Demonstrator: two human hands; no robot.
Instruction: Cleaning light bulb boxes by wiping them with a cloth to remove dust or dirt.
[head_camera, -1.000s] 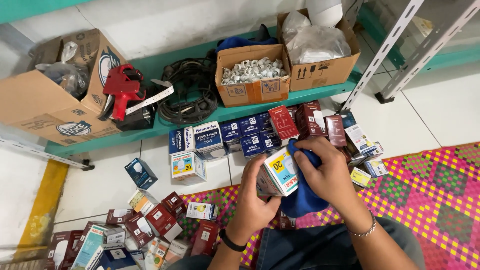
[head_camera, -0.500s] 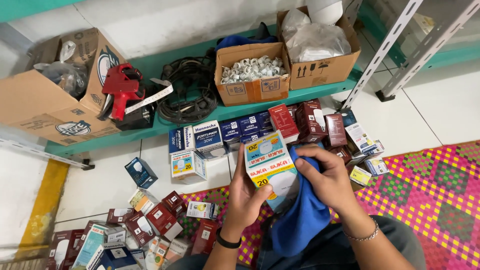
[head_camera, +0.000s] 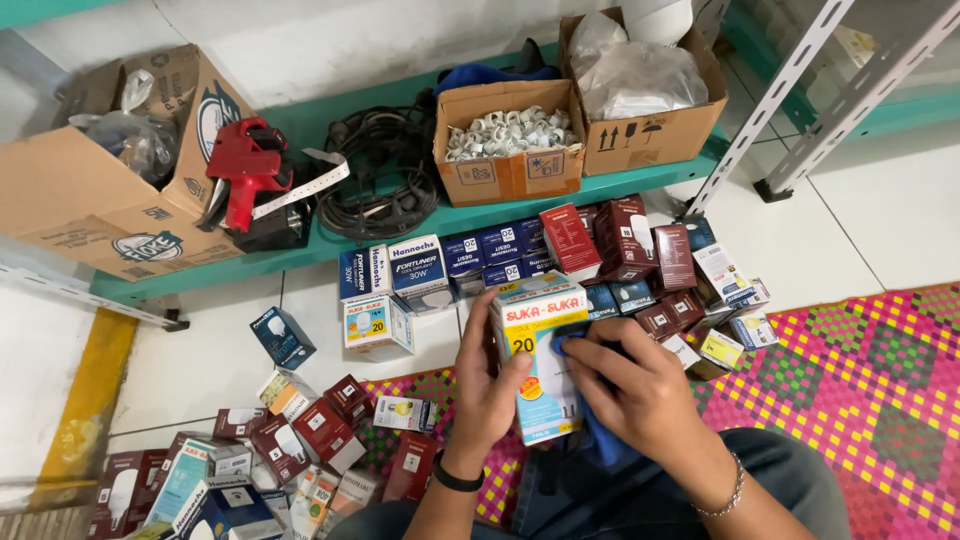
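Left hand (head_camera: 490, 385) is clamped on the light-blue bulb box (head_camera: 540, 365), held upright above my lap; right hand (head_camera: 640, 385) presses a blue cloth (head_camera: 600, 440) against its side. My worry: hard wiping could crush the thin carton or knock it loose onto the boxes on the floor (head_camera: 300, 440).

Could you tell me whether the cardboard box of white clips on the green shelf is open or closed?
Open. The cardboard box has its top flaps spread, and the white clips heaped inside are plainly visible.
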